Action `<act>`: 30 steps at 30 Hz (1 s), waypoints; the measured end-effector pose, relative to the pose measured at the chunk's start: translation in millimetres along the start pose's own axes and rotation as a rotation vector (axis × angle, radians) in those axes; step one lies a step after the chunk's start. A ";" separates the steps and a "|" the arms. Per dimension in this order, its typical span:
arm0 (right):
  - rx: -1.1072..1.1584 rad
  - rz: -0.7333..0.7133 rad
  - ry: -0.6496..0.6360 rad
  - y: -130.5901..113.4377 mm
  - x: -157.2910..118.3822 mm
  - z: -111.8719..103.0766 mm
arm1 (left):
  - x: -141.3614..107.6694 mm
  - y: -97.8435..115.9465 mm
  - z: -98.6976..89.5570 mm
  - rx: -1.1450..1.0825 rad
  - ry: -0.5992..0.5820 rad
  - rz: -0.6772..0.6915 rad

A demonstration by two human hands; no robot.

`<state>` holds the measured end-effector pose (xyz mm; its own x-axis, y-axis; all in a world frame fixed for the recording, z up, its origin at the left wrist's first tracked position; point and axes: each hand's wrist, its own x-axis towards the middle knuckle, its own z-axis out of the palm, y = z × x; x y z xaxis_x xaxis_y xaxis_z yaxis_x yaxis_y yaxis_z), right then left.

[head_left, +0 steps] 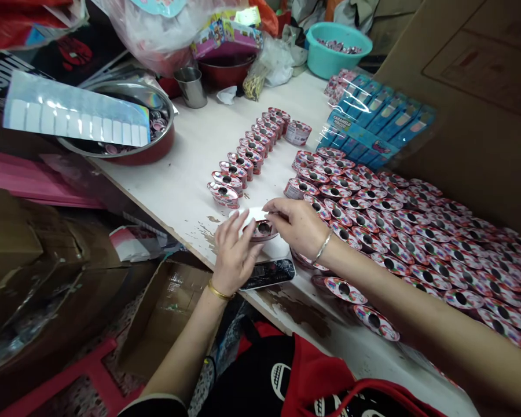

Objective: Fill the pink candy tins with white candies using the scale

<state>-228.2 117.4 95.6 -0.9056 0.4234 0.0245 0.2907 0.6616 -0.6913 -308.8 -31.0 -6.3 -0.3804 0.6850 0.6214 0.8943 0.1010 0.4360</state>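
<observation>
A small oval red-and-white box [256,233] with a dark round hole in its top sits on a white kitchen scale [282,250] at the table's front edge. My left hand [232,255] is beside the box, its fingers spread and the fingertips close to its near side. Over the far right side of the box, my right hand [301,229] has thumb and fingers brought together in a pinch. Whatever lies between those fingertips, if anything, is hidden. A row of matching boxes [238,168] stands just beyond the scale.
Many more oval boxes [386,226] crowd the right side. Behind them lies a blue pack [369,124] in clear plastic. A red-sided metal bowl [156,147] stands left, a metal cup [191,88] and turquoise basin [325,63] at the back. Below the table is an open carton [169,315].
</observation>
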 end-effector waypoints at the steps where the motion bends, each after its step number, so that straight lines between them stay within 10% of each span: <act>1: 0.018 -0.007 0.017 0.7 -1.5 -2.5 | -1.0 -2.4 -3.3 -0.010 0.054 -0.032; 5: 0.048 -0.063 0.082 5.8 -8.1 -12.5 | -11.3 -22.5 -15.4 -0.010 0.233 -0.222; 11: 0.074 -0.063 0.092 13.4 -14.6 -13.8 | -38.9 -56.1 -6.4 0.092 0.189 -0.386; 30: 0.104 -0.111 0.060 4.2 -14.2 4.3 | -53.8 -64.3 16.9 0.197 0.076 -0.389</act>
<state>-215.5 111.5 89.3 -0.9093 0.3895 0.1464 0.1532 0.6405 -0.7525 -341.8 -62.1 -78.8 -0.7074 0.5145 0.4845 0.7060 0.4814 0.5195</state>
